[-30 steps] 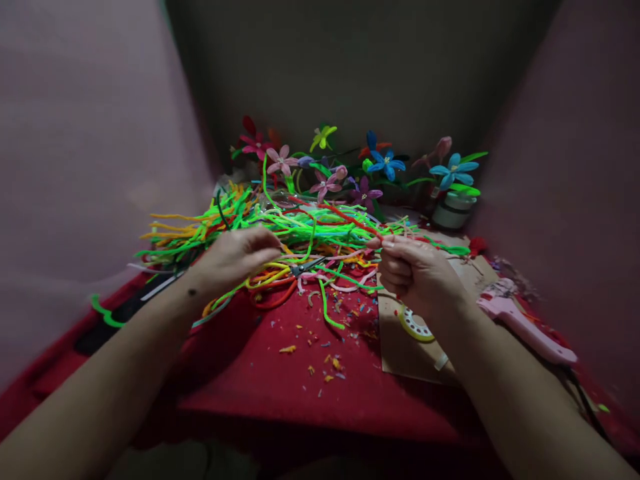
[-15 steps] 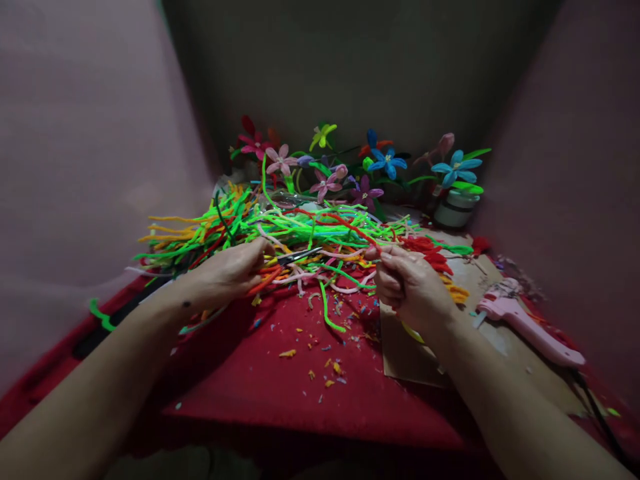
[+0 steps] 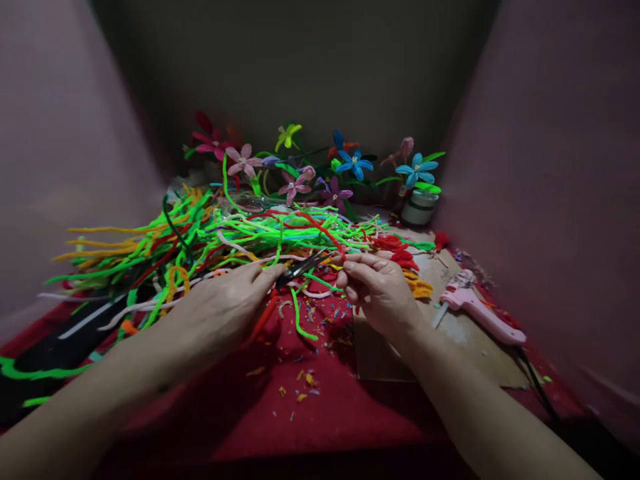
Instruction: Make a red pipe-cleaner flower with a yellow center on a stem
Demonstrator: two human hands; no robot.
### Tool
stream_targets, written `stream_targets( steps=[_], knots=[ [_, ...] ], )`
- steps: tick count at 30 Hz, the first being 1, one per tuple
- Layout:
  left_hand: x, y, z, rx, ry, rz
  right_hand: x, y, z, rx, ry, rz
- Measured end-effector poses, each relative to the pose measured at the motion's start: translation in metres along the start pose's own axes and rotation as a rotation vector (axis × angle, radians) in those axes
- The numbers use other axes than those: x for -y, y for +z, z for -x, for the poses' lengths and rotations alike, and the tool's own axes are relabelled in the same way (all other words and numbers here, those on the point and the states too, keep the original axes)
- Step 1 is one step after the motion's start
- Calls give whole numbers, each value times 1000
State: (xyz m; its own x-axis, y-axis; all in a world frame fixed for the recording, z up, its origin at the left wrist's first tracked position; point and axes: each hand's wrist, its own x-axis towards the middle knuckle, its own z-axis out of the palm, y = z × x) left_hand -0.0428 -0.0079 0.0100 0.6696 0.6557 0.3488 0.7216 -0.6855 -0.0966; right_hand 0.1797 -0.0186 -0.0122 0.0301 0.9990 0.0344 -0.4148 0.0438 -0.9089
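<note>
My left hand (image 3: pixel 223 303) is closed around a pair of scissors (image 3: pixel 300 267), whose dark blades stick out to the right, slightly apart. My right hand (image 3: pixel 375 287) pinches a red pipe cleaner (image 3: pixel 320 230) that runs up and to the left over the pile. The blade tips lie just left of my right fingers. Behind both hands spreads a big heap of green, orange, red and pink pipe cleaners (image 3: pixel 200 230) on a red cloth (image 3: pixel 310 413).
Finished pipe-cleaner flowers (image 3: pixel 295 183) stand along the back, beside a small white pot (image 3: pixel 417 207). A pink glue gun (image 3: pixel 480 313) lies on brown cardboard (image 3: pixel 450 347) at the right. Small cut scraps dot the cloth. Pink walls close in on both sides.
My left hand has picked up the scissors and brought them toward the right hand. The camera view has shifted, so everything sits further left. My right hand keeps its pinch.
</note>
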Motion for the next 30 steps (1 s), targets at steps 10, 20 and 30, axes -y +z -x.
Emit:
stream_targets(
  steps=[10,20,30],
  knots=[
    [-12,19,-9,104,49,-221,-5,5,6,30,40,-57],
    [-22,19,-13,155,1,-164,-13,6,8,94,37,21],
    [-30,25,-11,158,-16,-120,-24,11,8,107,7,7]
  ],
)
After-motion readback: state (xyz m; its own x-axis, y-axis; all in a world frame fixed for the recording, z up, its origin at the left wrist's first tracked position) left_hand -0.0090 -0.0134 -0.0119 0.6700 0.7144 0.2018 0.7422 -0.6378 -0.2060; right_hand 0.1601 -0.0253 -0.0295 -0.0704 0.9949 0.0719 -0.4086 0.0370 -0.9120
